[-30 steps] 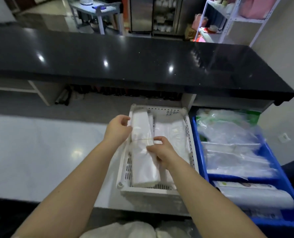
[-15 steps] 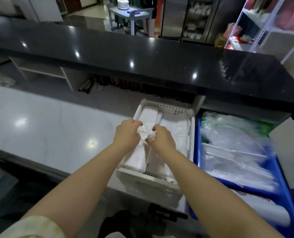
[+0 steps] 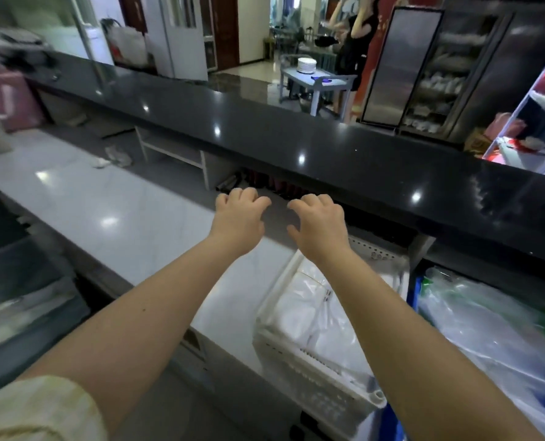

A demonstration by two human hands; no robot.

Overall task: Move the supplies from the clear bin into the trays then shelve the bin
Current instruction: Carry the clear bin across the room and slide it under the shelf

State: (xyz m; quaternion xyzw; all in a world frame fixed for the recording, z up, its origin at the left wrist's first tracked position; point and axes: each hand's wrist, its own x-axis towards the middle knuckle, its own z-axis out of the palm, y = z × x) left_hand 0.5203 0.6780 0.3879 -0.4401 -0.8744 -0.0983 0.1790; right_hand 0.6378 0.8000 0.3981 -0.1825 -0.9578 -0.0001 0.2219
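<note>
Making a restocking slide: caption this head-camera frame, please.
Left hand and right hand hover empty, fingers loosely curled, near a white tray of plastic bags beside a blue tray.

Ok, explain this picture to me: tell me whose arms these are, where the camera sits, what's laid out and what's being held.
No machine here: a person works with bare hands, and one wide-angle camera worn on their head looks forward and down, so the arms reach in from the bottom. The left hand and right hand hover with fingers loosely curled, holding nothing. Below the right arm, a white perforated tray sits on the pale counter and holds bundles of white plastic bags. Beside it on the right, a blue tray holds clear plastic bags. A raised black countertop runs across behind.
</note>
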